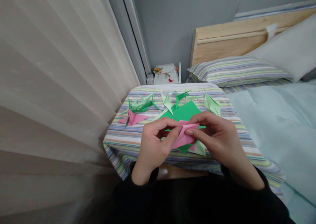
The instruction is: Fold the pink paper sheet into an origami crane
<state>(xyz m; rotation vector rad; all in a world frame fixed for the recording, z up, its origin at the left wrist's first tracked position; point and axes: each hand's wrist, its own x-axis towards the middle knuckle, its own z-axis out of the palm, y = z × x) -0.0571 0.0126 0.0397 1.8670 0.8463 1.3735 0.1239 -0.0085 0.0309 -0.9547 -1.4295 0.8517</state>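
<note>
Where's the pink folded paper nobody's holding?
In the head view, the pink folded paper lies on the striped cloth, left of the left hand, below the dark green folded paper.

A striped cushion (128,141) bears folded green and pink origami papers (142,105).

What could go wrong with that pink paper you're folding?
The pink paper, pinched between the left hand and right hand, might crease crookedly or tear. The green sheet just beneath could get crumpled if the hands drop. The striped fabric cover looks soft and uneven, so loose pieces might slide off.
</note>
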